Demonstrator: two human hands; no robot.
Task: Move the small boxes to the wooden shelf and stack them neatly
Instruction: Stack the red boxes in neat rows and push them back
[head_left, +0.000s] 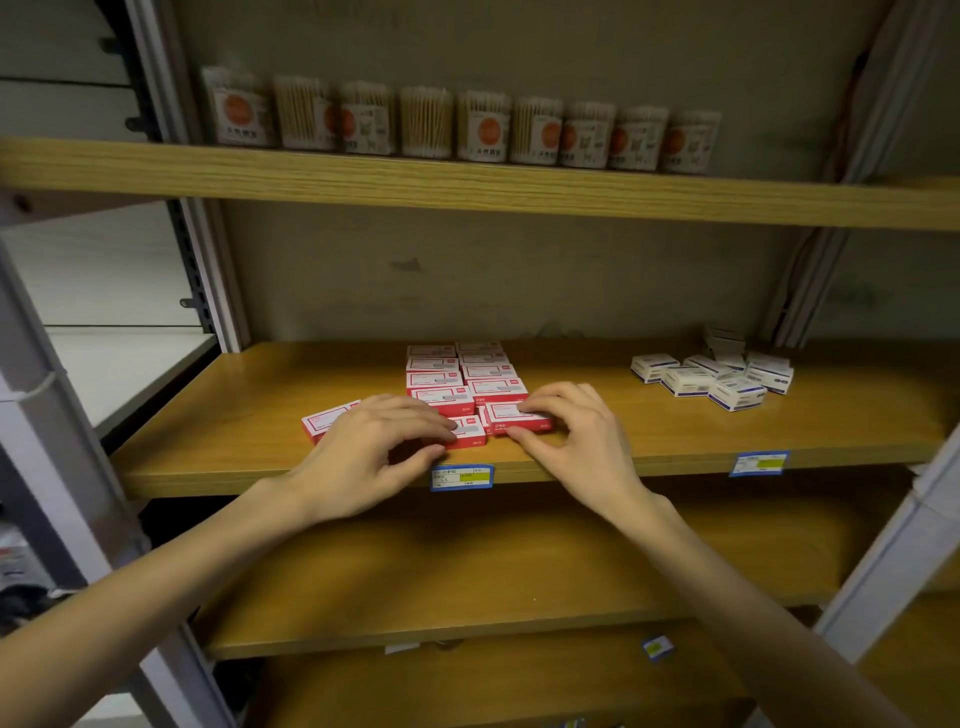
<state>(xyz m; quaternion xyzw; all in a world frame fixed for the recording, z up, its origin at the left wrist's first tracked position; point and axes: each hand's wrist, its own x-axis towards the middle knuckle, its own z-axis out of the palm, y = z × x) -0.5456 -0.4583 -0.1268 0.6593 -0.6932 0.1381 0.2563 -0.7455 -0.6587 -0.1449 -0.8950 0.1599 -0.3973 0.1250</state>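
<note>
On wooden shelf: red boxes, concrete wall behind.

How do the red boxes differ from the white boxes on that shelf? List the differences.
The red boxes sit mid-shelf, most in two neat rows; the white boxes lie to the right in a loose, skewed heap. The left hand and right hand have fingers on the front red boxes; no hand touches the white boxes. One red box lies askew at the left. Both kinds are small, flat cartons on the same wooden shelf.
</note>
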